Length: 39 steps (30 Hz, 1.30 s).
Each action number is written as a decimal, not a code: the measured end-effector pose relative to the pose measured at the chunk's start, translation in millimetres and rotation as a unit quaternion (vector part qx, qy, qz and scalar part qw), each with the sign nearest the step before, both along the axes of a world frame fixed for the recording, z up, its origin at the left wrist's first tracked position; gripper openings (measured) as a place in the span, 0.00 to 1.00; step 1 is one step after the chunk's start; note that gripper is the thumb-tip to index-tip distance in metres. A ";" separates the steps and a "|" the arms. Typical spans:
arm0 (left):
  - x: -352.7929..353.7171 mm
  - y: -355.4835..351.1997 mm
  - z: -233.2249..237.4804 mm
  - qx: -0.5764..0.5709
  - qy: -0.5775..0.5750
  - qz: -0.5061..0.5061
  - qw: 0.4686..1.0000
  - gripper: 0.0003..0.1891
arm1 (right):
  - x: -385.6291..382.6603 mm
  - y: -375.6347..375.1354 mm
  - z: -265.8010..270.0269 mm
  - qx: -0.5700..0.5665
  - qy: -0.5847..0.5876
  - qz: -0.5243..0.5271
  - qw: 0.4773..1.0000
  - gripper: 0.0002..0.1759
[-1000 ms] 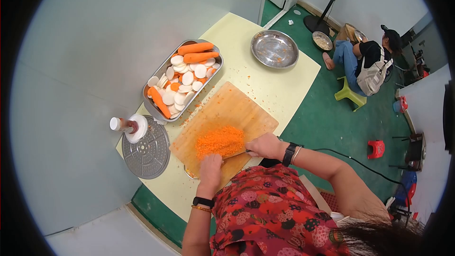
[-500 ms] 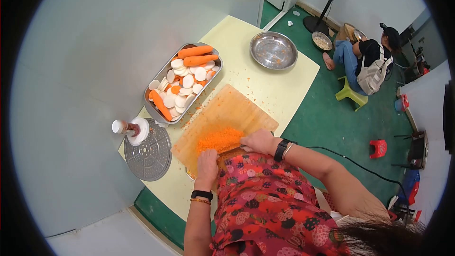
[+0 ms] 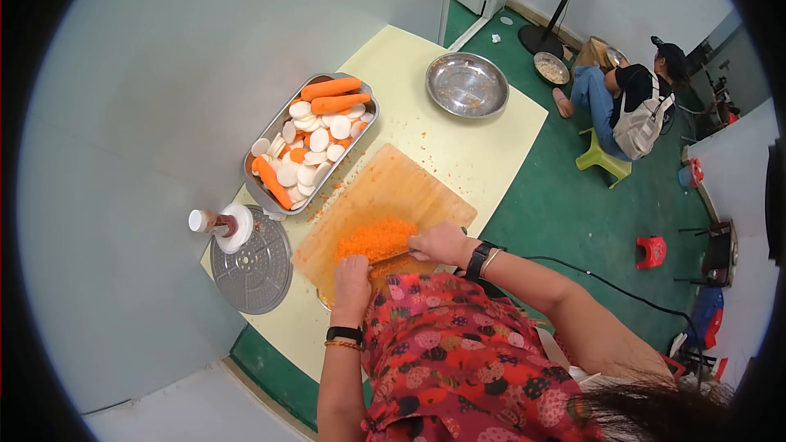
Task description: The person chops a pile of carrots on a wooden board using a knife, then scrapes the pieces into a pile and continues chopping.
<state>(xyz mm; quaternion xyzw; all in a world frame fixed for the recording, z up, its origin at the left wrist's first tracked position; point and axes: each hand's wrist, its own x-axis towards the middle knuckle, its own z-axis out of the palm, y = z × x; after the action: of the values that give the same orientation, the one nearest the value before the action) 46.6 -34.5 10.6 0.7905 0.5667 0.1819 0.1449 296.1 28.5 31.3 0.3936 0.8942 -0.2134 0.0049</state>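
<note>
A heap of finely chopped carrot (image 3: 372, 239) lies on the wooden cutting board (image 3: 417, 188) close to my apron. Along the near side of the heap runs a knife (image 3: 391, 261), its blade partly hidden by my hands. My right hand (image 3: 440, 243) is closed around the handle end. At the other end, my left hand (image 3: 353, 281) has its fingers closed on the front of the blade. Orange bits cling to the board around the heap.
Beyond the board stand a metal tray (image 3: 260, 190) of carrots and white slices and a steel bowl (image 3: 467, 86). At left, a bottle (image 3: 214, 223) rests beside a perforated grey disc (image 3: 254, 266). Another person (image 3: 634, 102) sits on a green stool (image 3: 603, 162) near a fan (image 3: 565, 4).
The whole view has shifted slightly left. Both hands stay on the knife beside the chopped carrot, and a little more of the blade shows between them.
</note>
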 end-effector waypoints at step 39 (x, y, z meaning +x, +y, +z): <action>-7.1 -56.8 8.0 -0.075 -0.008 -0.026 0.997 0.04 | 2.2 -50.3 -0.2 -0.048 0.026 0.054 0.997 0.13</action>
<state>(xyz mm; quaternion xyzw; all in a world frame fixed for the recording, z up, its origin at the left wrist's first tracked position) 39.5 -91.3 18.6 0.7907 0.5565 0.1412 0.2124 298.3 -21.7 31.1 0.3388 0.9027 -0.2651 0.0121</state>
